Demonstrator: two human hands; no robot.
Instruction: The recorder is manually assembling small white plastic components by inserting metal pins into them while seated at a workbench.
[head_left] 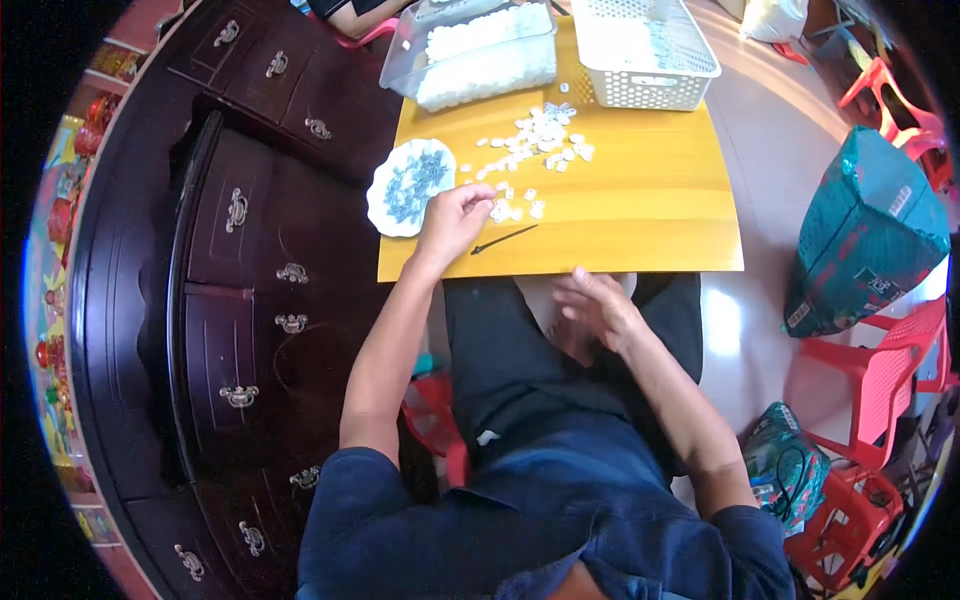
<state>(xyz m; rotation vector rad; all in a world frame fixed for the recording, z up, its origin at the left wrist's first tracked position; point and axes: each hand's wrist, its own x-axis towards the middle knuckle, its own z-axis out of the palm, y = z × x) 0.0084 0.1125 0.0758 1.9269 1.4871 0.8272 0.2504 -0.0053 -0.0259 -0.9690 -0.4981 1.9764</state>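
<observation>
My left hand [455,217] rests on the low yellow table [640,200], fingers pinched at a small white piece beside a loose scatter of white pieces [535,140]. Just left of it sits a white scalloped dish [408,186] filled with small grey-blue bits. A thin dark tool [505,240] lies on the table right of that hand. My right hand [595,305] hovers below the table's near edge, over my lap, fingers loosely curled; whether it holds anything is unclear.
A clear plastic tub [480,50] of white pieces and a white perforated basket [650,50] stand at the table's far end. A dark wooden chest of drawers [260,260] fills the left. A teal bag [865,230] and red plastic chairs [880,380] stand on the right.
</observation>
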